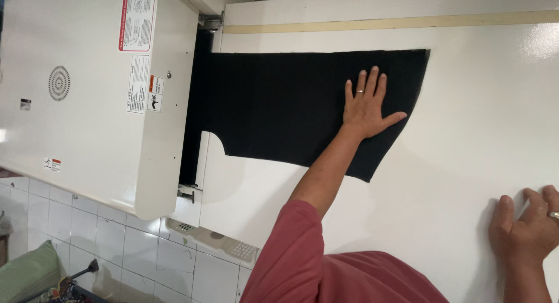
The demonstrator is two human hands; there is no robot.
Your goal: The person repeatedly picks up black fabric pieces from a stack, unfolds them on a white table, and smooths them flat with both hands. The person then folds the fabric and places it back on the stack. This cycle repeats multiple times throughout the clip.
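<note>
A black cut piece of fabric [291,105] lies flat on the white table [466,134]. Its left end runs into the slot of a white press machine [99,93]. My left hand [367,108] rests flat on the right part of the fabric, palm down, fingers spread, with a ring on one finger. The arm behind it wears a red sleeve [303,256]. At the frame's bottom right edge, my right hand [524,230] lies palm down on the bare table, apart from the fabric. It holds nothing and also bears a ring.
A tan strip [378,23] runs along the table's far edge. White floor tiles [116,245] show at the bottom left, with a green cushion [29,268] and a dark-handled tool [78,274] near the corner. A grey vented panel [215,242] sits under the machine.
</note>
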